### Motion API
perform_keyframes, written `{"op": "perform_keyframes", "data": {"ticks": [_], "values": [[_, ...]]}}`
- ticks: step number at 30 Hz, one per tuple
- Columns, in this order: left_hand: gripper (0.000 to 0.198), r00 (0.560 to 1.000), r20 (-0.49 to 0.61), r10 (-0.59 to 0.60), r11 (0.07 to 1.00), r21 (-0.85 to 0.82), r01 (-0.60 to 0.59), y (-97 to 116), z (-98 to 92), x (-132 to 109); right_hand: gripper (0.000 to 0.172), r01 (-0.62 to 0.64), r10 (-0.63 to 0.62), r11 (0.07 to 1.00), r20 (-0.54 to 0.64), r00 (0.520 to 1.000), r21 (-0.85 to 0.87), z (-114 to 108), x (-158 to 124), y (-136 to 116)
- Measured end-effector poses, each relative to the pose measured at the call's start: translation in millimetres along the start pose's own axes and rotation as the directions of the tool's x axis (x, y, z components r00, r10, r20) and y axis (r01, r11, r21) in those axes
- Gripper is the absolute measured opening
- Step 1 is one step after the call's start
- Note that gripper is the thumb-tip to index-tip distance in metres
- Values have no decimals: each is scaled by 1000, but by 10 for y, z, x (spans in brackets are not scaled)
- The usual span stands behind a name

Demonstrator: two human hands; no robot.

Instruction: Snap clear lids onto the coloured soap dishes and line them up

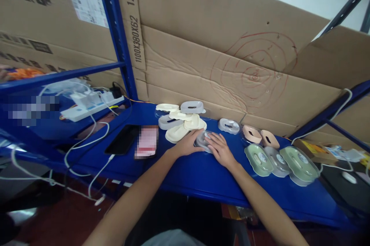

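Both my hands rest on a small grey oval plastic piece (204, 139) lying on the blue shelf (190, 172). My left hand (188, 143) grips its left side, fingers curled over it. My right hand (220, 148) lies flatter on its right side, fingers pressed onto the piece. Just behind my hands is a pile of cream and grey oval pieces (181, 119). To the right, more oval pieces lie in a row: grey (229, 125), pink (252, 133), green (258, 159) and a larger green one (299, 162).
A black phone (123, 139) and a pink blurred card (147, 142) lie left of my hands. White power strips (91, 106) and cables (86, 138) fill the left shelf. Cardboard sheets (231, 64) form the back wall. A blue upright post (115, 34) stands left of centre.
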State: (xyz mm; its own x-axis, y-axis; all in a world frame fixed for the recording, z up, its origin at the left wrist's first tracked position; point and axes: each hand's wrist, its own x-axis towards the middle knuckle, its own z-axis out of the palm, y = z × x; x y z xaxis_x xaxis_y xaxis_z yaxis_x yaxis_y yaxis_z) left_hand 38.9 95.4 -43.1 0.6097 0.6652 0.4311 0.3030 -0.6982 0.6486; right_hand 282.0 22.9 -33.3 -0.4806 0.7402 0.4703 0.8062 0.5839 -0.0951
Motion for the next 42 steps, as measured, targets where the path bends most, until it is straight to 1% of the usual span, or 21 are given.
{"op": "perform_keyframes", "data": {"ticks": [6,11,13,19,24,26,28,31,33,34,36,39,41,42], "values": [[94,1000,-2,-7,1000,-11,7,-14,-5,0,48,-37,37,999,-3,999,-33,33,-17,-1],[90,1000,-12,-12,1000,-8,12,-7,-8,-11,55,4,-2,995,17,1000,-96,47,-15,-29],[89,1000,-13,-11,1000,-1,11,0,-10,-13,57,4,-3,993,7,1000,-122,62,-18,-36],[88,1000,-2,-12,999,42,12,-7,-18,-4,51,-63,56,980,-45,997,-187,143,-33,-101],[85,1000,-6,4,995,102,-3,42,-24,-11,49,-71,66,986,-36,997,-152,80,-5,-114],[78,1000,-24,9,990,141,-6,79,-23,-9,45,-106,100,984,-47,994,-143,36,13,-81],[67,998,-66,1,981,192,11,105,-20,1,43,-169,158,974,-83,984,-149,1,25,-22],[56,987,-157,-40,960,269,82,109,-11,24,46,-268,245,950,-151,958,-161,-41,27,92],[52,982,-180,-59,945,306,113,112,-2,32,49,-304,275,939,-180,944,-158,-64,24,148],[50,984,-170,-57,941,319,110,123,4,32,51,-304,275,940,-184,944,-153,-74,26,159],[44,994,-102,-22,942,332,55,169,16,26,51,-261,239,956,-159,958,-134,-85,36,137],[37,998,18,65,946,318,-67,272,35,16,50,-130,125,988,-66,990,-84,-77,65,17],[38,995,44,90,944,315,-100,322,40,20,53,-52,52,998,-4,999,-39,-65,84,-72],[38,996,36,84,941,325,-91,334,36,26,55,-27,27,999,18,999,-18,-61,90,-105]]}}
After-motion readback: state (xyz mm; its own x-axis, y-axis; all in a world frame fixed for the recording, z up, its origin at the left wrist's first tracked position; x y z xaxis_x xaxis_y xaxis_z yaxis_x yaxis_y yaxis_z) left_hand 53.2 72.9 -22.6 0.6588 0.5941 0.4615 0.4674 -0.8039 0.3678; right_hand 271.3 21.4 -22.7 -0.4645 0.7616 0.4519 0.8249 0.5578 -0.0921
